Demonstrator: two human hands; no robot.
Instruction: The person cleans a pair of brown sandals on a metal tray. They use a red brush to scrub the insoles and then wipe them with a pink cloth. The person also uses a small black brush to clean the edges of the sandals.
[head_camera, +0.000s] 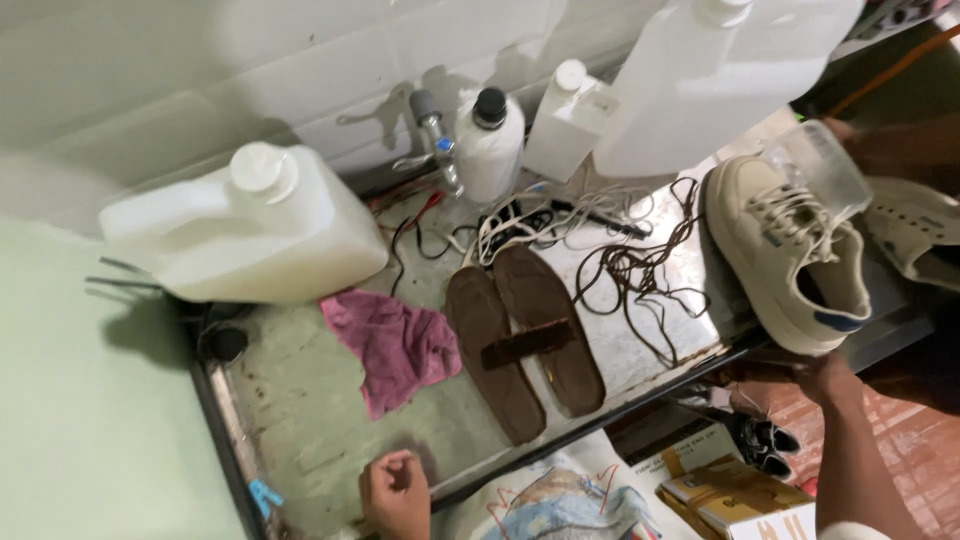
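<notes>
Head view shows me a metal tray (300, 400) with a big white jug (240, 235) at its far left corner. My right hand (825, 375) props a cream sneaker (790, 255) at the tray's right edge, fingers under the sole; I judge I'm mid-handling. Two brown insoles (525, 335) lie centre, a pink rag (395, 345) beside them. My left hand (397, 490) rests fisted, empty, at the near edge. Next calls for steadying the shoe.
</notes>
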